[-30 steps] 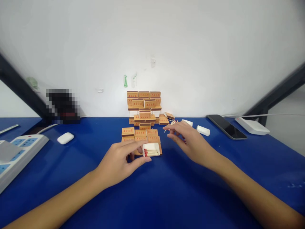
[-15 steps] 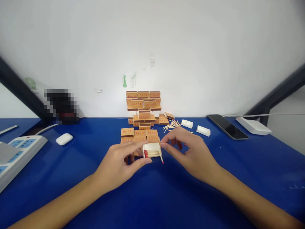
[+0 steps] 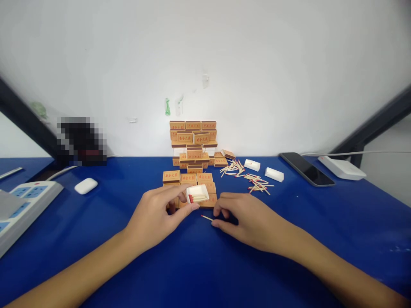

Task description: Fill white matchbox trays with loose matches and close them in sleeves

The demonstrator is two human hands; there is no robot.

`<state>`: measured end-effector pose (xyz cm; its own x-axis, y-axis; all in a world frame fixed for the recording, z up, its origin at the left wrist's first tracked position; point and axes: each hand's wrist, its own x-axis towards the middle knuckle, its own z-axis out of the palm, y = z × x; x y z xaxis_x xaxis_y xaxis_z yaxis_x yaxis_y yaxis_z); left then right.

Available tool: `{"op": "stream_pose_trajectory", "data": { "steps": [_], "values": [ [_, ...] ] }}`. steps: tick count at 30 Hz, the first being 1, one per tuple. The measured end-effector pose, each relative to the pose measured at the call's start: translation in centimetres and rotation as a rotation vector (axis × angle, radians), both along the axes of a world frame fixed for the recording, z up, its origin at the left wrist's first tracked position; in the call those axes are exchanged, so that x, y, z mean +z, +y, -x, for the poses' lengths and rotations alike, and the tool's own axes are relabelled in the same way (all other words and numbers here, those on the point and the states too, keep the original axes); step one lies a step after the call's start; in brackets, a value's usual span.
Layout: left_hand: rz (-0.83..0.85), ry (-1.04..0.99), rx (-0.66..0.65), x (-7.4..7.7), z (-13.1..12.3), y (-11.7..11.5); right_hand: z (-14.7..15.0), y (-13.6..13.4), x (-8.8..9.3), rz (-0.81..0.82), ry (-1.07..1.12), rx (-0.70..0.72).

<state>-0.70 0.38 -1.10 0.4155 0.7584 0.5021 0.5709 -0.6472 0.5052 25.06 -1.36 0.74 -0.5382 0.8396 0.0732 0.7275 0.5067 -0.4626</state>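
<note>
Spill from white tray (image 3: pixel 202 188): possible if its tilt increases; the tray is open-topped, appears tipped toward the person, and the red-headed matches (image 3: pixel 197 198) inside lie loose along its near side.
Bent tray: possible if the left hand (image 3: pixel 159 209) squeezes too hard; the tray looks like thin card and would likely give easily.
Dropped match: the single match (image 3: pixel 207 217) is slender; a weak or off-centre pinch at its plain end could let it swing or slip from the right hand (image 3: pixel 253 216).
Matchbox shift: a low left hand could nudge the flat matchboxes (image 3: pixel 210 201) out of their rows.
Stack collapse: a forward bump could topple the tiered matchboxes (image 3: pixel 185 137) behind; several stand on edge and appear lightly supported.
Left hand: closed on the tray, fingers at its left end and thumb at the near corner.
Right hand: fingers curled, thumb tip at the match's plain end; gripped or merely touched, cannot tell.
Tray position: over the flat matchboxes, left of the right hand; contact with them cannot be confirmed.
Single match position: at or just above the tabletop (image 3: pixel 205 265), on the near side of the flat matchboxes, head pointing left.
Loose matches (image 3: pixel 233 167): two scattered heaps beyond the right hand, near two other white trays (image 3: pixel 274 174).
</note>
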Motion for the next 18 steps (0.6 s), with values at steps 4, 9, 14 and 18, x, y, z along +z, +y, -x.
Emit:
{"op": "stream_pose_trajectory", "data": {
  "steps": [4, 9, 14, 18],
  "values": [
    [-0.007, 0.010, -0.020, 0.0, 0.0, 0.0, 0.0, -0.2, -0.2, 0.084, -0.065, 0.049],
    [-0.006, 0.004, -0.032, -0.2, 0.0, 0.1, -0.9, -0.1, 0.9, 0.056, 0.035, 0.084],
    [-0.007, -0.005, -0.112, -0.2, -0.3, -0.4, -0.6, -0.1, 0.8, -0.149, 0.157, -0.020],
    [-0.032, -0.023, -0.165, -0.1, -0.5, -0.7, -0.3, -0.2, -0.1, -0.233, 0.130, 0.048]
  ]
}}
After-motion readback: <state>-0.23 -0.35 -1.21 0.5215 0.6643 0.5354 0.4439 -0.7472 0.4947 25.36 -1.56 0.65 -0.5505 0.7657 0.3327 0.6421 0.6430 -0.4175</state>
